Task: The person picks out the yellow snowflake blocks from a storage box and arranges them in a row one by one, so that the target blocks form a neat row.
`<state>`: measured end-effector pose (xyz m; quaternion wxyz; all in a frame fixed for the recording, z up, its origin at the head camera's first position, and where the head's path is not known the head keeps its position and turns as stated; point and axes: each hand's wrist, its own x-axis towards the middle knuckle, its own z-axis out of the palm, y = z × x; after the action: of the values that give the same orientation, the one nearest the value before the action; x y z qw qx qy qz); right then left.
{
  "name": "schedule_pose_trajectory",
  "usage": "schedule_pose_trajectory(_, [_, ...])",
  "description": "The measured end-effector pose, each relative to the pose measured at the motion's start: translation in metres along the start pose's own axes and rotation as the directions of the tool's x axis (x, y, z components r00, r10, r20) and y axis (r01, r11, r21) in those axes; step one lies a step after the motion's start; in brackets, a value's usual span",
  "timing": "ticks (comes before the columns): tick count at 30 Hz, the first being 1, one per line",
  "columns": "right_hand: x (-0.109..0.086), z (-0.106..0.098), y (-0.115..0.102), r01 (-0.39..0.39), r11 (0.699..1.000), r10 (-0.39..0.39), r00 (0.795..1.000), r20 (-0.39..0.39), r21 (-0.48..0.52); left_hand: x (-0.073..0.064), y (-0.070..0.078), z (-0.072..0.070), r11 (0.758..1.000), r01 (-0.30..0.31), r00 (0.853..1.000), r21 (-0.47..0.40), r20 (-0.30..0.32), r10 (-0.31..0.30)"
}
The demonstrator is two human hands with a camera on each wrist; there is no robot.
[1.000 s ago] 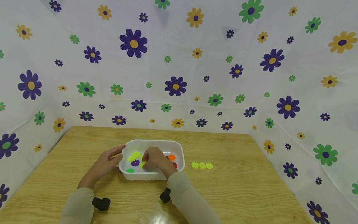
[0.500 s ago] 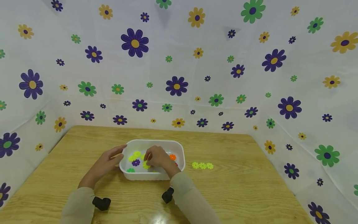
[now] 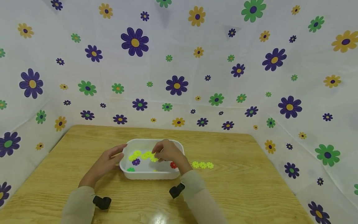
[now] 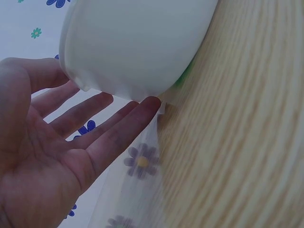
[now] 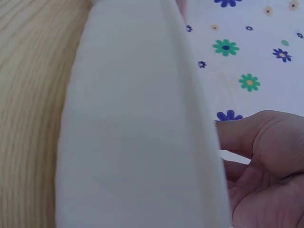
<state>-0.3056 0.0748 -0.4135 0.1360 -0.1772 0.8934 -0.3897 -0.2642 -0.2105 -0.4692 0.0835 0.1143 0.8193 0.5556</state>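
Observation:
A white plastic tray [image 3: 152, 176] on the table holds flower-shaped plastic pieces, several of them yellow. My left hand [image 3: 109, 159] rests on its left end, the fingers spread and extended along the outer wall in the left wrist view [image 4: 80, 128]. Inside the tray, my right hand [image 3: 169, 152] has thumb and fingertips curled at a yellow flower piece [image 3: 153, 158], pinching it beside other yellow pieces [image 3: 144, 155]. The tray's wall hides these fingertips in the right wrist view. A purple piece [image 3: 135, 161], a green piece [image 3: 130, 169] and a red piece [image 3: 173, 165] lie in the tray.
To the right of the tray, 3 yellow flower pieces [image 3: 202, 165] lie in a row on the wooden table [image 3: 237, 193]. A white cloth with printed flowers [image 3: 156, 68] stands around the back and sides.
My right hand has moved right and away from me inside the tray, and a yellow piece has shifted along with it. The left hand stays at the tray's left end.

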Motion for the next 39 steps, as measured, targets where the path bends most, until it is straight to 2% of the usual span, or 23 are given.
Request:
schedule_pose_trajectory(15, [-0.024,-0.035,0.005,0.006,0.998,-0.005,1.0,-0.029,0.058,0.001,0.0,-0.002,1.0,0.008,1.0,0.004,-0.005,-0.008])
schedule_pose_trajectory(27, [-0.041,-0.055,0.025,-0.028,0.998,0.034,0.994,-0.106,0.058,-0.001,0.003,0.0,1.0,0.018,1.0,0.001,-0.007,-0.018])
schedule_pose_trajectory(34, [-0.051,-0.065,0.037,-0.056,0.996,0.066,0.989,-0.132,0.072,-0.001,0.001,0.0,0.997,-0.023,0.999,0.068,-0.047,0.026])
schedule_pose_trajectory(39, [-0.06,-0.075,0.046,-0.069,0.995,0.079,0.985,-0.154,0.07,0.001,0.0,0.0,0.995,-0.053,0.996,0.085,-0.062,0.058])
